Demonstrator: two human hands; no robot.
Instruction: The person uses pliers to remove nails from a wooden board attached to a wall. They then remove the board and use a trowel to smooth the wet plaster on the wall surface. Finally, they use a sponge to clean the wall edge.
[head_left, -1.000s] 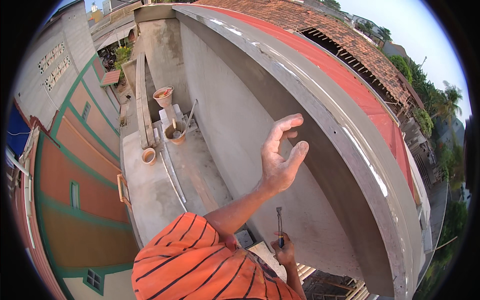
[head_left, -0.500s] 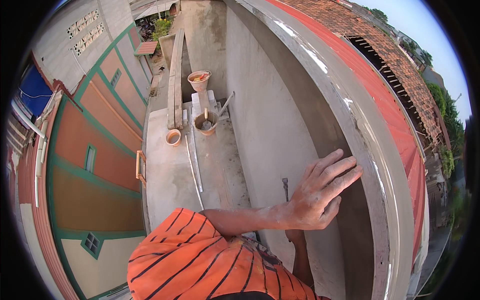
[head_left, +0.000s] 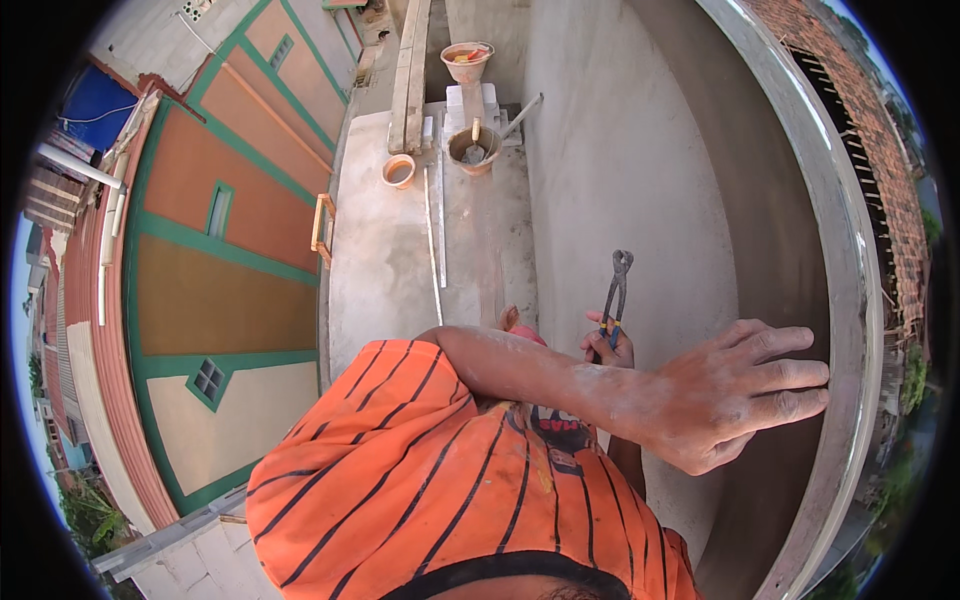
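Note:
My left hand (head_left: 730, 395), dusted with pale powder, reaches across my body to the right, fingers bent slightly and apart at the long grey edge strip (head_left: 840, 240) topping the plastered wall (head_left: 640, 150). Whether the fingertips touch it I cannot tell. Behind that forearm my right hand (head_left: 610, 345) grips dark end-cutting pincers (head_left: 617, 275) upright by the handles, jaws upward. My orange striped shirt fills the lower middle, and part of a bare foot (head_left: 510, 316) shows on the concrete floor below.
Ahead stand buckets (head_left: 468, 62) (head_left: 462, 150) on or beside pale blocks (head_left: 475, 100), a small pot (head_left: 398, 171), timber boards (head_left: 405, 70) and thin strips (head_left: 432, 240) on the floor. A painted building (head_left: 200, 300) and wooden frame (head_left: 322, 230) are left; tiled roofing (head_left: 890, 240) is right.
My view has tilted down. My raised left hand has lowered and moved right to the edge strip. The pincers in my right hand now show higher and more fully.

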